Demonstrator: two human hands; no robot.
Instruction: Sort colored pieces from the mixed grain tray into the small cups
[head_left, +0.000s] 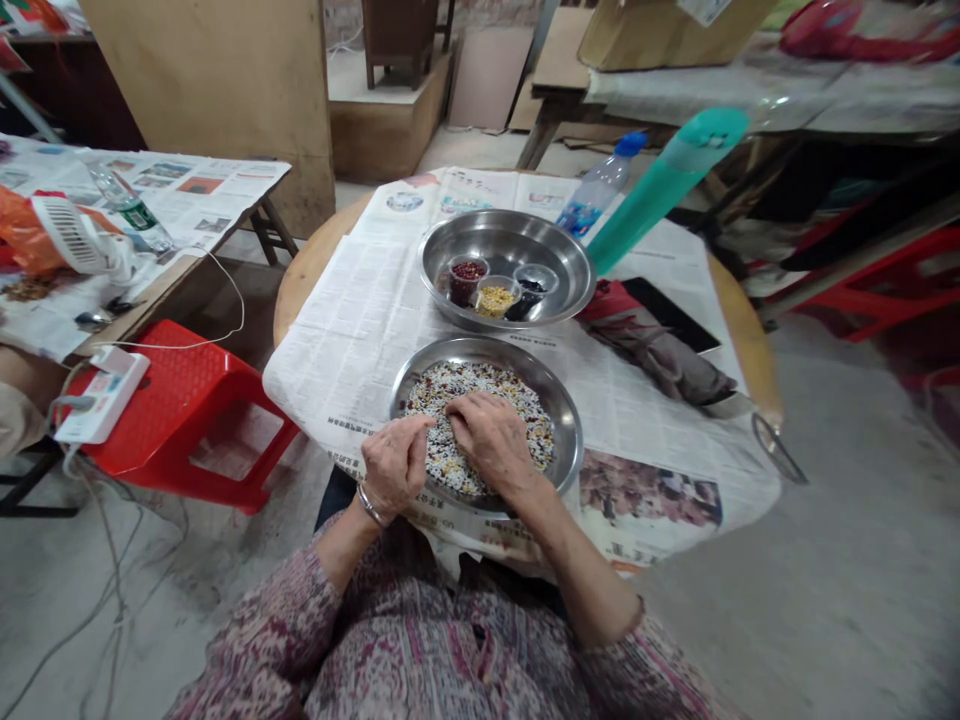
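Observation:
A shallow steel basin (pixel 571 440) on the near side of the round table holds a spread of mixed white, yellow, dark red and black grains (pixel 480 384). My left hand (pixel 395 463), with a bangle at the wrist, is closed above the basin's left rim; whatever is in its fingers is too small to make out. Over the middle of the grains, my right hand (pixel 489 440) curls downward with its fingers bent together, their tips hidden. Behind stands a second steel basin (pixel 442 232) with clear cups of red beans (pixel 469 272), yellow grains (pixel 495 300) and black beans (pixel 531 286).
Newspaper (pixel 337 330) covers the table. At its back right are a water bottle (pixel 600 185) and a tall green object (pixel 667 185); a folded umbrella (pixel 652 350) and a black flat device (pixel 671 315) lie rightward. A red stool (pixel 184 410) bears a power strip (pixel 105 395).

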